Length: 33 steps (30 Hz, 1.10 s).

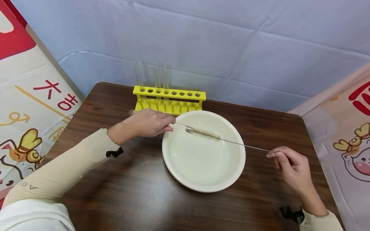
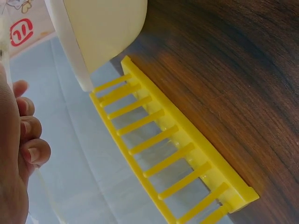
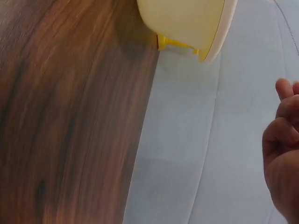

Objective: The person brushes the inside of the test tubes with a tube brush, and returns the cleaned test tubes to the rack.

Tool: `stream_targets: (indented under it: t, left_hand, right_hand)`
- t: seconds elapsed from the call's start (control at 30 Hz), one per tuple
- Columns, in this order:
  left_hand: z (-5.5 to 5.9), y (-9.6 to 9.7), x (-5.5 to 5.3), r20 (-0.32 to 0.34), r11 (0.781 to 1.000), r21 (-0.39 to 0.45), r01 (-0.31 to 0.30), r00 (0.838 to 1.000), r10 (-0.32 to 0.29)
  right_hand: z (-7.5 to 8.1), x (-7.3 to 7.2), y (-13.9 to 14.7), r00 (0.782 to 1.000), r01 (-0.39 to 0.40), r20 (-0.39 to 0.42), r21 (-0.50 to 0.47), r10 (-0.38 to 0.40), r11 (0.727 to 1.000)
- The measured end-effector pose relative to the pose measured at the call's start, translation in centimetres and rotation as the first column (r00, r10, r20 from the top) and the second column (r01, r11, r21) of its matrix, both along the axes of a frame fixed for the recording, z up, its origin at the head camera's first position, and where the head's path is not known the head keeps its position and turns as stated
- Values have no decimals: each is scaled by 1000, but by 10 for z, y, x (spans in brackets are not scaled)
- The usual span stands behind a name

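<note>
My left hand [image 1: 150, 123] grips a clear glass test tube [image 1: 180, 127] above the left rim of a white basin [image 1: 204, 188]. The tube's rounded end pokes out behind the hand, and its mouth points right. With thumb and fingers, my right hand [image 1: 293, 168] pinches the thin wire handle of a test tube brush [image 1: 207, 133]. Pale bristles lie in line with the tube, their tip at its mouth over the basin. Shallow liquid appears to fill the basin. In the right wrist view, the wire runs up from the right fingers [image 3: 282, 88].
Behind the basin stands a yellow test tube rack [image 1: 189, 111] with several clear tubes [image 1: 157, 78] upright in its left holes. All sit on a dark wooden table [image 1: 268, 183]. A pale cloth backdrop [image 1: 202, 48] hangs along the back edge, with printed banners at both sides.
</note>
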<state>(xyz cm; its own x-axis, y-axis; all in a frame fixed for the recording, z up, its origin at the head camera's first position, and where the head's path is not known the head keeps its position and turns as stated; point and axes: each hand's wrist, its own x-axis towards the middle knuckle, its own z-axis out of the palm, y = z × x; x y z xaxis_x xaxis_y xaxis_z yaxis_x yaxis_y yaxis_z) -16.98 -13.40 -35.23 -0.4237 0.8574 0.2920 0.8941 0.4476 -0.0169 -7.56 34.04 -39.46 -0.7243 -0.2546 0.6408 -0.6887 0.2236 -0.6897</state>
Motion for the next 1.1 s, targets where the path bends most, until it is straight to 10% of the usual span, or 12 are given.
stream_targets:
  t: [0.3, 0.57, 0.8, 1.1]
  left_hand:
    - [-11, -23, -8, 31, 995, 9, -98, 995, 98]
    - [-13, -35, -11, 56, 960, 241, -142, 990, 133]
    - [2, -42, -17, 204, 794, 545, -270, 961, 187]
    - [7, -47, -30, 215, 566, 765, -309, 949, 229]
  right_hand:
    - [-6, 1, 20, 991, 137, 6, -17, -137, 990]
    - [-7, 8, 20, 971, 210, 84, 139, -223, 968]
    - [-9, 11, 17, 965, 185, 136, 245, -223, 952]
    - [-19, 8, 17, 978, 121, 137, 249, -158, 961]
